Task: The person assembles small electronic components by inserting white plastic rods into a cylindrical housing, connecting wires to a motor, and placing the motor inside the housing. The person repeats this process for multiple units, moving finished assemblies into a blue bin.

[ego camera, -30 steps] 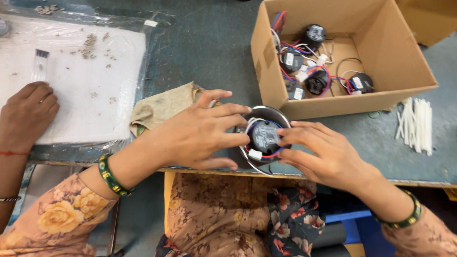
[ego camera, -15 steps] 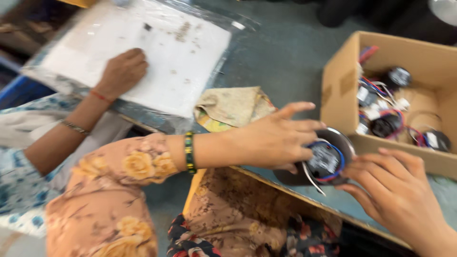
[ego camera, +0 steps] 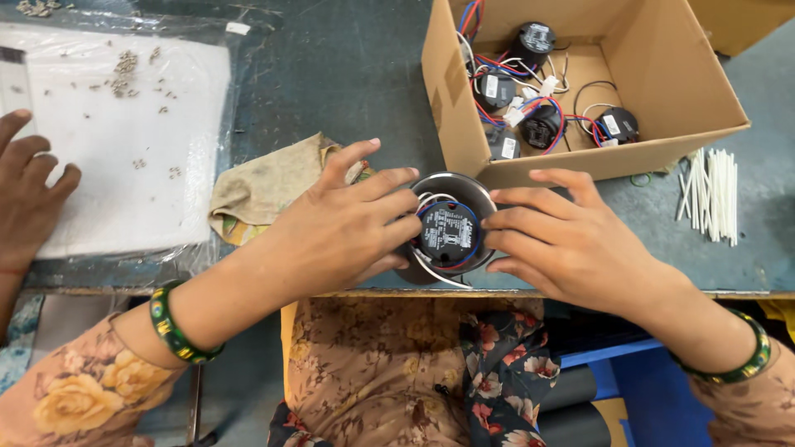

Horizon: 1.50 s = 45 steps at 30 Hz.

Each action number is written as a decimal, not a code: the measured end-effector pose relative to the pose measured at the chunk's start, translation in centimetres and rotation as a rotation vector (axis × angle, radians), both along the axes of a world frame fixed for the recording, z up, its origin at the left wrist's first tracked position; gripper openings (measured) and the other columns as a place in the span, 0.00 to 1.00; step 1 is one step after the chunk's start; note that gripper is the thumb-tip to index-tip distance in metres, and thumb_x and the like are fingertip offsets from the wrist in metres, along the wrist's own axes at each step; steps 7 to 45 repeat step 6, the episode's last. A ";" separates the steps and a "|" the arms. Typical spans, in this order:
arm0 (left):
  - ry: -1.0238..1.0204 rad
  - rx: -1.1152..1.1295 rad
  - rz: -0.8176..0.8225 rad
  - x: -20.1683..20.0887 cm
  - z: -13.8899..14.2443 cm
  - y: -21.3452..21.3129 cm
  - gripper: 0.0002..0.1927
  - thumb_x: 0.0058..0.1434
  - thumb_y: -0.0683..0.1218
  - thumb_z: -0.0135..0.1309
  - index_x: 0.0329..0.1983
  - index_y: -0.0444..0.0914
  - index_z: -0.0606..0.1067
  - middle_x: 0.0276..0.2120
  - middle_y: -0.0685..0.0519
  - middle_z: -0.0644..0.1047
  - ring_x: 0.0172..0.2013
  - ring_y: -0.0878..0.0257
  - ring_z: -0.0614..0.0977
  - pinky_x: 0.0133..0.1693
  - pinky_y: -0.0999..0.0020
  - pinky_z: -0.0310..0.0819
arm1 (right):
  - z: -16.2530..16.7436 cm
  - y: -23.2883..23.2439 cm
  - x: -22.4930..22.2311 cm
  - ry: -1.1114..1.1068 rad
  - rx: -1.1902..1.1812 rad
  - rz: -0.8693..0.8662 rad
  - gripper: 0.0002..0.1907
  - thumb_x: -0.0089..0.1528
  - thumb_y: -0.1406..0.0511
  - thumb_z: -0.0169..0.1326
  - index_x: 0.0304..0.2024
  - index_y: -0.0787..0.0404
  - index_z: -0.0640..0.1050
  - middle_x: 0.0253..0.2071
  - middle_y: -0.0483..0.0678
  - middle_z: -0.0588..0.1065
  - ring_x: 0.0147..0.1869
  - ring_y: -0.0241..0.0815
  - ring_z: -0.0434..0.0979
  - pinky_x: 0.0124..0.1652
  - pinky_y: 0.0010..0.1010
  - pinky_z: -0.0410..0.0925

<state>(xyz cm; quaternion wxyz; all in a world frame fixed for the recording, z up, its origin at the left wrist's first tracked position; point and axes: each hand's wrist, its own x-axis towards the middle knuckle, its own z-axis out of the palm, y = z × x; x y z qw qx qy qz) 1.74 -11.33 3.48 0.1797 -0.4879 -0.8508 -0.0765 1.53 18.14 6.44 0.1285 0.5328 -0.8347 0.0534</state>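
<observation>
A round metal housing (ego camera: 460,189) rests at the front edge of the dark table. Inside it sits a black round driver module (ego camera: 447,234) with red, blue and white wires. My left hand (ego camera: 339,228) grips the housing from the left, its fingertips on the module. From the right, my right hand (ego camera: 563,240) holds the same part, fingers pressing against the module's edge.
An open cardboard box (ego camera: 464,124) behind holds several more black modules (ego camera: 542,124) with wires. White sleeves (ego camera: 712,194) lie at the right. A crumpled cloth (ego camera: 269,186) lies left of my hands. Another person's hand (ego camera: 29,194) rests on a white sheet (ego camera: 124,124) strewn with small screws.
The view has swung back from the left to centre on the table. Both hands have stayed on the housing, and my right hand has closed in on the module.
</observation>
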 end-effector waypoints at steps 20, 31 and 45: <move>0.011 -0.027 -0.011 -0.5 0.7 0.1 0.23 0.50 0.57 0.66 0.44 0.42 0.76 0.47 0.54 0.77 0.63 0.58 0.71 0.68 0.44 0.46 | -1.0 -0.2 -0.9 -0.006 0.081 0.010 0.18 0.54 0.55 0.64 0.41 0.57 0.80 0.51 0.44 0.77 0.66 0.47 0.68 0.65 0.53 0.56; 0.011 -0.027 -0.011 -0.5 0.7 0.1 0.23 0.50 0.57 0.66 0.44 0.42 0.76 0.47 0.54 0.77 0.63 0.58 0.71 0.68 0.44 0.46 | -1.0 -0.2 -0.9 -0.006 0.081 0.010 0.18 0.54 0.55 0.64 0.41 0.57 0.80 0.51 0.44 0.77 0.66 0.47 0.68 0.65 0.53 0.56; 0.011 -0.027 -0.011 -0.5 0.7 0.1 0.23 0.50 0.57 0.66 0.44 0.42 0.76 0.47 0.54 0.77 0.63 0.58 0.71 0.68 0.44 0.46 | -1.0 -0.2 -0.9 -0.006 0.081 0.010 0.18 0.54 0.55 0.64 0.41 0.57 0.80 0.51 0.44 0.77 0.66 0.47 0.68 0.65 0.53 0.56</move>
